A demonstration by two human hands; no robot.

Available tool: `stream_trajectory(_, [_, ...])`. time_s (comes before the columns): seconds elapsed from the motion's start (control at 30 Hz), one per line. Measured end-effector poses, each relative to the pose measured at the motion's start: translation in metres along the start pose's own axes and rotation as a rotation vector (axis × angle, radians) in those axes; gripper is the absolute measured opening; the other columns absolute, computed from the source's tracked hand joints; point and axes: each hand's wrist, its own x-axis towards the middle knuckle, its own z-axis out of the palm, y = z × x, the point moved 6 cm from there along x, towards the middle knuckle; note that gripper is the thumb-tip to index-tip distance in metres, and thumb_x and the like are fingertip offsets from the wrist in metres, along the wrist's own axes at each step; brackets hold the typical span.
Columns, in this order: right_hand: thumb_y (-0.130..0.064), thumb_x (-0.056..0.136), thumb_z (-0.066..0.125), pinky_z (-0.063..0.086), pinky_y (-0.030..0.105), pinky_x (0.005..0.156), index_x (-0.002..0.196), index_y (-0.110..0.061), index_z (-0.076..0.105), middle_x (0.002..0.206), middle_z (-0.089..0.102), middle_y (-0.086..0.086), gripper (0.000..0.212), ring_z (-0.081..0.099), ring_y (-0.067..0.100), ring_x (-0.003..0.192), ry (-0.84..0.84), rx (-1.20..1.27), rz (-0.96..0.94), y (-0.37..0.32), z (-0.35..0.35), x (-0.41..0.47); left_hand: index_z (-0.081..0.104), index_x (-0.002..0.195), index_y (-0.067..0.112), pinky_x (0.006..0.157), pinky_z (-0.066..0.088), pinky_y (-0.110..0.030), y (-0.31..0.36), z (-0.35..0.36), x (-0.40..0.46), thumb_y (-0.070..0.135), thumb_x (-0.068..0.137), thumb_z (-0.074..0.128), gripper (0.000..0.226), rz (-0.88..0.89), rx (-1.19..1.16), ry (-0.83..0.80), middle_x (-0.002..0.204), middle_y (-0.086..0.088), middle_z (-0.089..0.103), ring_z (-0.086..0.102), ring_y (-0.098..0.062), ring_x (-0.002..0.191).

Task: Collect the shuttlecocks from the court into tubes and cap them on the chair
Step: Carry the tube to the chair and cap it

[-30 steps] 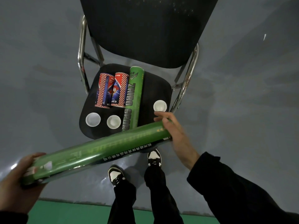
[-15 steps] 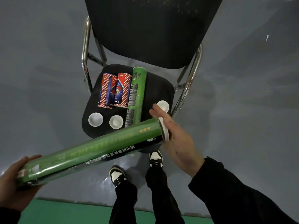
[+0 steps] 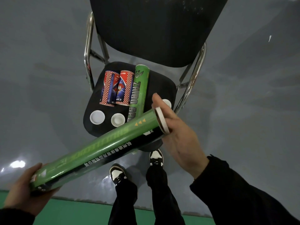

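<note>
An indoor badminton court: smooth grey sports flooring point(image 3: 48, 78) meets a green strip point(image 3: 78, 213) at its edge, while a black chair point(image 3: 162, 85) on chrome legs carries shuttlecock tubes point(image 3: 139, 90) and white caps point(image 3: 97, 117).

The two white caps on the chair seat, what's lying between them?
Nothing: in the head view, only bare black seat shows between the left white cap and the middle white cap.

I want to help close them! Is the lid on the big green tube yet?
Almost: the right hand presses a white lid against the tube end.
</note>
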Motion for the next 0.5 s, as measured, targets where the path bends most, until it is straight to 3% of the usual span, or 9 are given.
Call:
stream_trajectory(0.07, [-0.011,0.095,0.044,0.041,0.029,0.114,0.142,-0.03,0.052,0.15,0.055,-0.011,0.051,0.048,0.003,0.14,0.019,-0.056,-0.045,0.002,0.0,-0.002,0.076,0.056,0.024,0.061,0.064,-0.042,0.004,0.005,-0.004,0.035,0.101,0.054,0.051,-0.04,-0.001,0.005,0.087,-0.005,0.075,0.072,-0.025,0.08])
stream_trajectory(0.13, [-0.013,0.096,0.059,0.048,0.031,0.108,0.133,-0.025,0.054,0.146,0.059,-0.008,0.039,0.053,0.008,0.136,0.066,-0.077,-0.057,0.005,-0.004,-0.001,0.076,0.053,0.026,0.053,0.063,-0.035,0.01,0.004,-0.008,0.03,0.105,0.046,0.061,0.028,0.019,0.005,0.077,-0.002,0.077,0.075,-0.02,0.065])
stream_trajectory(0.2, [-0.019,0.09,0.072,0.049,0.024,0.103,0.121,-0.023,0.063,0.145,0.058,-0.008,0.033,0.054,0.007,0.135,0.133,-0.138,-0.061,0.008,-0.011,-0.001,0.075,0.049,0.029,0.047,0.06,-0.029,0.014,0.008,-0.021,0.018,0.11,0.037,0.073,0.013,0.085,-0.035,0.062,0.009,0.074,0.072,-0.009,0.054])
stream_trajectory(0.27, [-0.027,0.084,0.08,0.045,0.016,0.104,0.108,-0.036,0.075,0.147,0.05,-0.011,0.026,0.048,0.002,0.136,0.225,-0.346,-0.13,0.006,-0.018,-0.005,0.076,0.055,0.026,0.045,0.057,-0.026,0.019,0.014,-0.03,0.009,0.11,0.033,0.072,0.023,0.106,-0.005,0.058,0.015,0.07,0.069,-0.002,0.051])
stream_trajectory(0.37, [-0.032,0.085,0.073,0.046,0.01,0.091,0.093,-0.036,0.077,0.13,0.053,-0.001,0.009,0.054,-0.001,0.116,0.384,-0.485,-0.234,0.007,-0.021,-0.017,0.076,0.064,0.022,0.049,0.06,-0.026,0.018,0.015,-0.028,0.024,0.107,0.044,0.054,-0.008,0.091,-0.008,0.063,0.009,0.073,0.072,-0.008,0.059])
stream_trajectory(0.43, [-0.029,0.09,0.067,0.05,0.014,0.086,0.093,-0.031,0.078,0.122,0.062,0.001,0.011,0.063,0.004,0.11,0.47,-0.387,-0.221,0.016,-0.025,-0.021,0.075,0.064,0.024,0.053,0.062,-0.033,0.017,0.013,-0.024,0.032,0.102,0.051,0.045,-0.023,0.106,0.077,0.075,0.002,0.073,0.07,-0.017,0.075])
stream_trajectory(0.5, [-0.023,0.096,0.066,0.051,0.016,0.088,0.098,-0.028,0.081,0.12,0.071,0.003,0.016,0.067,0.014,0.114,0.546,-0.283,-0.156,0.025,-0.031,-0.02,0.068,0.079,0.023,0.056,0.062,-0.036,0.015,0.016,-0.02,0.034,0.099,0.055,0.026,-0.073,0.114,0.131,0.082,-0.002,0.07,0.064,-0.02,0.082])
